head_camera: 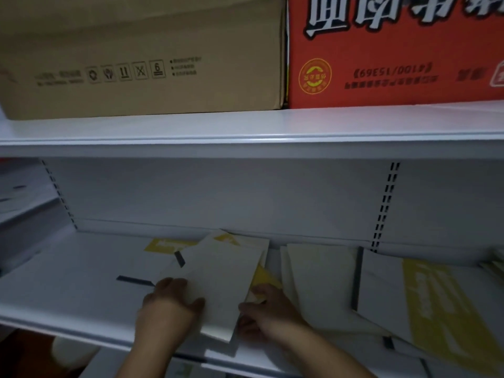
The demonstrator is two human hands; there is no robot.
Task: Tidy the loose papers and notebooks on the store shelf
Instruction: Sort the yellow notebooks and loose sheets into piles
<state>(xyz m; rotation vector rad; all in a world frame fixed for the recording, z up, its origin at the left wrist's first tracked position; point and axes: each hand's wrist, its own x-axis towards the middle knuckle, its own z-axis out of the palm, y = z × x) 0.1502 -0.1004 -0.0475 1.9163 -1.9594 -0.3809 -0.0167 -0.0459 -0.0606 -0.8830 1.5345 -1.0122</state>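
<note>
A loose stack of white and yellow notebooks (218,279) lies askew on the lower white shelf (68,282). My left hand (169,304) grips its left edge, fingers curled over the top cover. My right hand (267,309) holds the right edge, where a yellow cover (263,276) sticks out underneath. More notebooks lie to the right: cream ones (319,279) and a white one with a yellow band (436,304), overlapping and tilted. A yellow-topped sheet (166,245) lies flat behind the stack.
The upper shelf (245,132) carries a brown cardboard box (141,58) and a red printed box (395,50). The shelf's back panel has slotted uprights (384,205). Further papers hang over the front edge at the lower right (395,347).
</note>
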